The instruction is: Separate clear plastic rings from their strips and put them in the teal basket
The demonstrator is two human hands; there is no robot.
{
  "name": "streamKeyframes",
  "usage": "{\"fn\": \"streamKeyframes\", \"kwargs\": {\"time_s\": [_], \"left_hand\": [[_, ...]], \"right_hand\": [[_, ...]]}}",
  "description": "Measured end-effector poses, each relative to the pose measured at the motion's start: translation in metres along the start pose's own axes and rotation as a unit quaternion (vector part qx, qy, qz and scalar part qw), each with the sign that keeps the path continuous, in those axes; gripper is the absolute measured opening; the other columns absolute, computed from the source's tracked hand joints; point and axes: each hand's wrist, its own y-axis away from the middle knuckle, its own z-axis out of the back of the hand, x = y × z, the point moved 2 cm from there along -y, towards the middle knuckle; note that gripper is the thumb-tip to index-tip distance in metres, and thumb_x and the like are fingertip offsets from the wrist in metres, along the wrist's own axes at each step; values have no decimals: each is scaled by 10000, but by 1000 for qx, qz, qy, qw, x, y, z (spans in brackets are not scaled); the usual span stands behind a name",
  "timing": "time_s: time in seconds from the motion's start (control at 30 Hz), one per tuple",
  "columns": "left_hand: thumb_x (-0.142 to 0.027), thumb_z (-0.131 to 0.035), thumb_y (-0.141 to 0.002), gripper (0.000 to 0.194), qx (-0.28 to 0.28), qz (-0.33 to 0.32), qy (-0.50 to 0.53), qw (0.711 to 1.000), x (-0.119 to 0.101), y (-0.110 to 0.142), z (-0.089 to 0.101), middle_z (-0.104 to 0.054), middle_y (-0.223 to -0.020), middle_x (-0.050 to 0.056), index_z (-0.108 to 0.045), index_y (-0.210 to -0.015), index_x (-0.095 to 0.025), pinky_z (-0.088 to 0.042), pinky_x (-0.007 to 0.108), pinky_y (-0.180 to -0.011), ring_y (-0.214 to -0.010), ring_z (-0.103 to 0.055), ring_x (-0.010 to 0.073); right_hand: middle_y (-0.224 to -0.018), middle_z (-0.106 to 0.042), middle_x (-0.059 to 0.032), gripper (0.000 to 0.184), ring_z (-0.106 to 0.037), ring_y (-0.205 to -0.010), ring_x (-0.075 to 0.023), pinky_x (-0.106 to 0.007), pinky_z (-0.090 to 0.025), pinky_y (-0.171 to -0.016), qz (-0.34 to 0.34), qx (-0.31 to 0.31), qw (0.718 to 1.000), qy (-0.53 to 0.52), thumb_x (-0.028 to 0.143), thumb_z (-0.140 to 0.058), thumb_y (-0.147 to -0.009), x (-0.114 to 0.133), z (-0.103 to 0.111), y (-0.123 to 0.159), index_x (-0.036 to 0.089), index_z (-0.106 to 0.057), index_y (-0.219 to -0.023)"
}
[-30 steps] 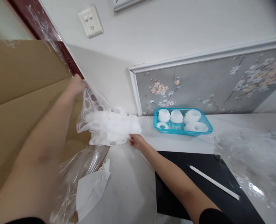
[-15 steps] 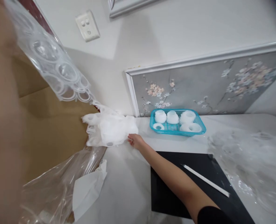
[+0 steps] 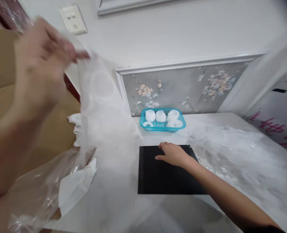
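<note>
My left hand (image 3: 48, 55), raised at the upper left and blurred, pinches the top of a translucent white plastic sheet with ring-shaped cut-outs (image 3: 102, 106). The sheet hangs down in front of the wall and table. Behind it, edges of a white stack of such sheets (image 3: 76, 127) show at the left; most of the stack is hidden. Over a black mat (image 3: 155, 181) hovers my right hand (image 3: 171, 153), its fingers apart and nothing visible in them. The white stick seen on the mat earlier is out of sight.
A blue plastic basket (image 3: 162, 129) with several stacks of white rings stands against the wall. Crumpled clear plastic sheeting (image 3: 242, 161) covers the table's right side. At the left are a cardboard box (image 3: 2, 106), clear wrap (image 3: 41, 181) and white paper (image 3: 75, 187).
My left hand has pulled one sheet off the stack and brought it rightward over the table. My right hand has left the stack and moved right, above the mat. The view has shifted right.
</note>
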Motion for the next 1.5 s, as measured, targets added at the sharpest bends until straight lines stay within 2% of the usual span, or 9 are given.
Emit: {"fn": "streamKeyframes", "kwargs": {"time_s": [0.03,0.13,0.37,0.47,0.63,0.87,1.03,1.27,1.5], "left_hand": [[-367,-421,-940,257,-41,-32,18,998,-9,14,-9,-523,-923,-15,-526,-1022,-148,-460,381,-829,-977,-604,182],[-340,-400,-919,290,33,-191,-132,972,-30,57,-48,-539,-742,40,-550,-776,-137,-470,409,-732,-772,-587,209],[-241,-433,-906,222,32,-318,-146,936,-60,112,-95,-553,-685,70,-579,-767,-149,-401,333,-604,-682,-536,208],[-233,-423,-919,236,67,-318,-153,933,-65,124,-99,-542,-660,55,-589,-771,-153,-393,320,-602,-653,-522,194],[-257,-391,-945,276,102,-306,-148,935,-73,143,-110,-520,-630,38,-603,-808,-145,-393,306,-601,-593,-493,176],[-131,-408,-902,200,120,-401,-145,896,-90,157,-108,-605,-768,69,-579,-815,-186,-388,338,-632,-818,-567,227],[-286,-499,-900,139,100,-349,-128,923,-91,168,-108,-624,-883,103,-539,-963,-169,-402,377,-649,-873,-565,277],[-216,-612,-812,715,-12,-242,27,970,-71,204,-147,-365,-1385,185,-167,-1368,-272,-426,442,-908,-1218,-445,302],[-200,-585,-788,757,58,-141,26,988,-51,217,-156,-225,-1484,256,-170,-1420,-172,-364,538,-977,-1347,-300,373]], "right_hand": [[-1065,-641,-173,397,-606,-999,-351,-407,-428,-806,-52,23,998,28,421,-675,-766,-20,-5,11,132,-602,-1029],[-1013,-659,-159,230,-630,-940,-345,-378,-426,-737,-134,60,989,30,308,-675,-768,-58,-19,30,148,-623,-924],[-817,-638,-79,117,-602,-704,-166,-254,-385,-620,-125,-18,991,-49,194,-427,-916,-71,-11,39,145,-532,-936],[-674,-512,28,204,-483,-576,-107,-218,-360,-567,-74,-126,979,-141,316,-321,-975,-51,11,54,179,-460,-1036],[-513,-221,123,466,-236,-447,-77,-210,-264,-476,65,-272,891,-357,494,-715,-712,20,29,94,227,-515,-1037],[-515,-389,85,362,-372,-460,-89,-220,-328,-545,90,-315,908,-261,395,-656,-775,61,28,92,223,-624,-1092],[-553,-458,46,218,-383,-492,-83,-210,-311,-535,128,-347,888,-274,339,-567,-855,55,36,88,180,-652,-732],[-507,-317,73,278,-298,-478,-72,-205,-275,-478,127,-397,853,-314,383,-568,-855,50,53,100,173,-553,-673],[-497,-311,80,188,-284,-460,-65,-212,-251,-460,117,-467,813,-327,333,-614,-833,34,84,132,183,-605,-721]]}}
